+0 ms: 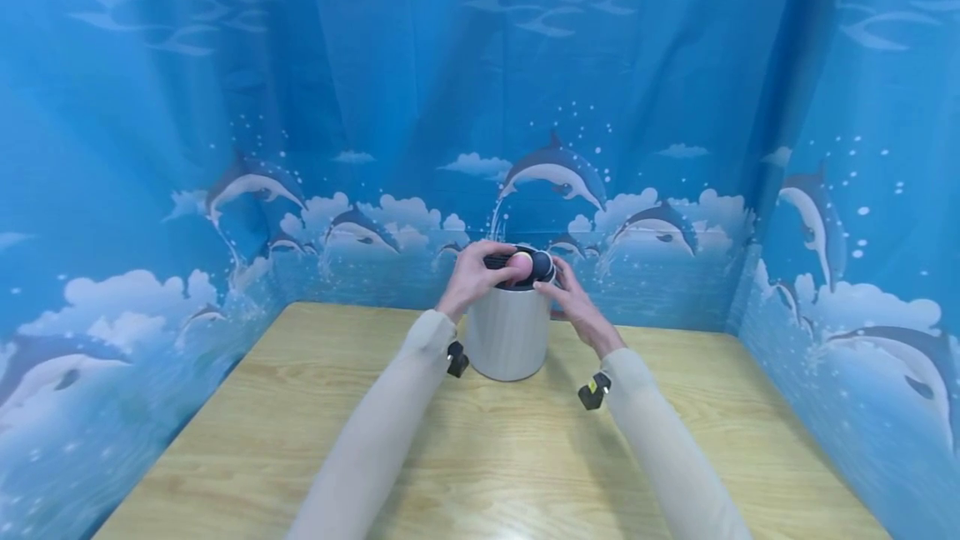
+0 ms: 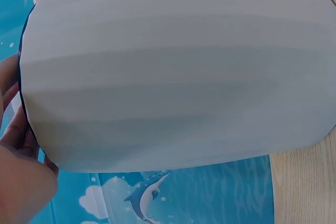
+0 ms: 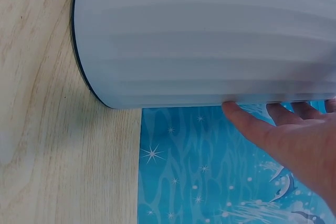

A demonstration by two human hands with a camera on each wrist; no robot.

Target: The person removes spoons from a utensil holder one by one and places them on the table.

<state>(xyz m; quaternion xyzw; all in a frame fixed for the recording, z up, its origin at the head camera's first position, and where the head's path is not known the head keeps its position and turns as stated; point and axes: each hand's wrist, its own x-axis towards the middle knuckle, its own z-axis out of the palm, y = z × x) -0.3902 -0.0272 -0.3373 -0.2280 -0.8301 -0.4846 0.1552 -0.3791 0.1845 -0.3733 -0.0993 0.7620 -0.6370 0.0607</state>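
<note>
A pale grey, faintly ribbed bin (image 1: 507,336) with a dark inside stands upright at the back of the table. At its mouth sit a pink round thing (image 1: 520,265) with a pale yellow edge and a black ball-like thing (image 1: 542,265) beside it. My left hand (image 1: 478,273) reaches over the left rim, and its thumb and fingers pinch the pink round thing. In the left wrist view the bin hides most of that hand's work. My right hand (image 1: 573,298) is at the right rim beside the black thing. Its spread fingers (image 3: 252,127) touch the bin's side.
Under the bin is a light wooden table (image 1: 495,457). Close behind its far edge hangs a blue curtain (image 1: 420,148) printed with dolphins and clouds, which also lines both sides. Each wrist carries a small black camera, such as the right camera (image 1: 594,392).
</note>
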